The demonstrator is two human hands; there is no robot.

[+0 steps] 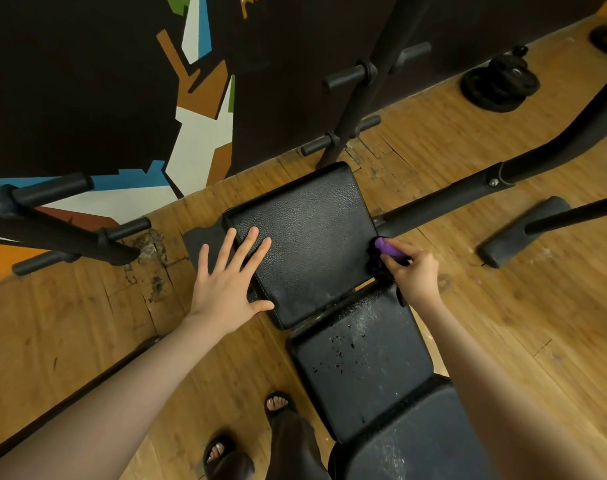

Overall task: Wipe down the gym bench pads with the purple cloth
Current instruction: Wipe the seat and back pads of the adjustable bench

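Wooden floorboards [468,306], worn and cracked near the wall, lie under a black bench whose pads run from the near edge of view toward a painted wall [87,81]. Dark steel rack posts [364,98] with pegs stand beside it, and weight plates [499,84] rest on the floor well off to the right.

On the bench, the far pad [305,244] looks clean and faintly shiny. The middle pad [361,362] is dull, streaked pale and dotted with dark flecks, and the nearest pad [409,438] shows the same haze, so most of the wiping seems left to do.

Flat on the far pad's left edge, the left hand [226,282] rests with fingers spread, steadying it. At the pad's right edge, the right hand [413,271] has its fingers curled, pinching the purple cloth [388,249]. That cloth is bunched into a small wad, only a purple nub showing past the fingers, with something dark and tufted just below it that I cannot identify.

Risks, as I judge them: so tight a wad covers little surface and may only smear the haze, and dragging the flecks could scatter them to the floor. The braced pad might tilt if pressed hard at its edge.
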